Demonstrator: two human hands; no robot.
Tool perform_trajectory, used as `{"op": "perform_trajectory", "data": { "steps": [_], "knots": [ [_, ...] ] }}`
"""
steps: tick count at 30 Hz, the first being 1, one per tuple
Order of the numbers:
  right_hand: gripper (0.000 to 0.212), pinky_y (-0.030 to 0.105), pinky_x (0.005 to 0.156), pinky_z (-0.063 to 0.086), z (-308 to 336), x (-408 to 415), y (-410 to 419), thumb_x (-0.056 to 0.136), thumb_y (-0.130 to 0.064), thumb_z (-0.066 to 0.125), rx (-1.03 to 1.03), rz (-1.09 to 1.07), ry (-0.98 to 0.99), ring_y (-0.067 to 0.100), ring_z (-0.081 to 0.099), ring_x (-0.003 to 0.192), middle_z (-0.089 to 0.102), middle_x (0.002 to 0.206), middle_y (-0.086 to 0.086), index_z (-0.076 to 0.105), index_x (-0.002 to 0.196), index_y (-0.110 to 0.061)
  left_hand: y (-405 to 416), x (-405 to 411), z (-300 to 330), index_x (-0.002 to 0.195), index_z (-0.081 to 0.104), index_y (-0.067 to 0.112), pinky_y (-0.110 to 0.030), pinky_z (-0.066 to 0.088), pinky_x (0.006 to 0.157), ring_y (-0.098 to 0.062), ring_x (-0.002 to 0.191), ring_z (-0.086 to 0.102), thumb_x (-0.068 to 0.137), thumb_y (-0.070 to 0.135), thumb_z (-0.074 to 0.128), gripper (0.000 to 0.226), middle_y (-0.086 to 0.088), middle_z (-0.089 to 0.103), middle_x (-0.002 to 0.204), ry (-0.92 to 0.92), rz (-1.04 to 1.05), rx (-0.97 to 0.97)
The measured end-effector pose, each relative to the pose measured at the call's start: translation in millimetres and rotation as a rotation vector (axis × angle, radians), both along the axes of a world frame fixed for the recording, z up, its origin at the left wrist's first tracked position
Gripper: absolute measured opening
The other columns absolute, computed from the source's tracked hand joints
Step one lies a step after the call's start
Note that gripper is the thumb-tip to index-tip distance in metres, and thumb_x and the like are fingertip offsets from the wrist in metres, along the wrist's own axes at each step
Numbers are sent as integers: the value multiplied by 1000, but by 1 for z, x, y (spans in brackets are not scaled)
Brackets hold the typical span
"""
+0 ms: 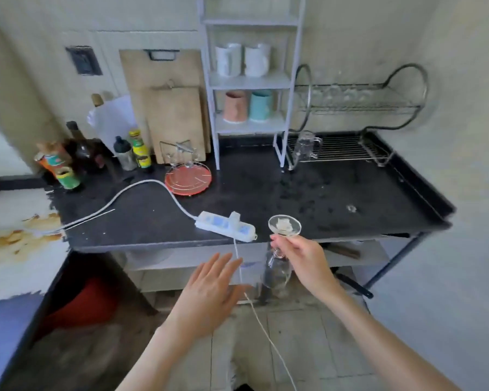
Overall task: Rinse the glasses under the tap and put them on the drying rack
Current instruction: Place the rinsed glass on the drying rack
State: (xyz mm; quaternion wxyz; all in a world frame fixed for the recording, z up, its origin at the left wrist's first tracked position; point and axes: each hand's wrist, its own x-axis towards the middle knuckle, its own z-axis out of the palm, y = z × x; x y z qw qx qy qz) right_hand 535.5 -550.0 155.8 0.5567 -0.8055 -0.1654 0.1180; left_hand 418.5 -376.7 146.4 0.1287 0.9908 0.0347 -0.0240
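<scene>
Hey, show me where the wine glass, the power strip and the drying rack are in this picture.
wine glass [277, 270]: head view, on its upside-down bowl.
power strip [226, 226]: head view, on its white top face.
drying rack [347, 150]: head view, on its lower wire shelf.

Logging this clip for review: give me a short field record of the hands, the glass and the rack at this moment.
left hand: open, fingers spread, holding nothing
right hand: pinches the stem of the wine glass
wine glass: upside down, foot uppermost, in front of the counter edge
drying rack: two tiers, at the counter's far right
lower tier: a glass mug
upper tier: contents too blurred to tell
</scene>
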Motion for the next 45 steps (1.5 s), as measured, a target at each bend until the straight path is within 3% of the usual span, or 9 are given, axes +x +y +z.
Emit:
{"op": "perform_trajectory", "data": {
  "steps": [8,14,19,24,31,34,38,42,45],
  "knots": [
    [19,3,67,43,2,107,-107,94,-17,54,-1,-264,-11,-14,62,72,69,85,-1,70,100,-11,-90,152,-12,146,21,28,-30,7,116,-13,145,2,65,78,-17,103,9,16,155,-22,-276,-92],
    [36,34,86,50,31,235,-139,94,-30,53,-102,-308,-82,22,67,91,71,92,18,68,99,3,-106,291,8,145,27,26,-27,7,114,-15,145,7,62,82,-21,111,6,21,154,-114,-295,-125],
    [29,31,87,50,62,331,-157,95,-26,53,-119,-323,-158,17,67,93,72,94,7,69,107,-6,-116,392,48,147,19,27,-32,4,116,-17,145,1,82,72,4,81,5,14,156,-118,-304,-65],
    [22,8,76,45,83,407,-172,94,-23,54,-75,-347,-196,-2,62,82,69,88,-4,70,103,-13,-122,475,72,148,16,25,-38,3,118,-20,145,-5,98,45,29,56,1,8,157,-135,-304,18],
    [30,16,73,44,111,533,-201,95,-29,49,-130,-359,-297,10,59,76,69,98,6,67,109,-9,-136,559,75,149,2,27,-43,-4,115,-21,143,-15,99,44,30,60,0,-6,158,-62,-193,51],
    [34,30,69,45,125,596,-208,97,-30,47,-143,-430,-364,17,50,60,66,80,19,67,94,-2,-144,596,78,149,-5,29,-45,-6,115,-24,143,-18,98,45,29,63,-2,-11,157,-52,-104,53],
    [43,31,62,38,126,674,-211,100,-24,41,-256,-476,-417,14,39,51,47,56,4,57,65,-6,-155,631,67,146,-14,28,-48,-10,112,-27,140,-22,98,46,30,68,-4,-16,156,-63,-11,111],
    [36,31,67,44,102,718,-202,100,-23,42,-290,-420,-380,17,52,63,64,77,12,66,88,3,-153,643,38,147,17,17,-62,19,101,-38,137,14,75,45,71,93,-18,33,148,-118,34,218],
    [32,21,55,32,82,733,-195,100,-23,42,-333,-319,-321,4,41,54,51,63,-6,66,99,-2,-150,645,22,136,38,17,-60,30,92,-41,124,44,57,46,83,95,-17,52,134,-167,62,311]
  ]
}}
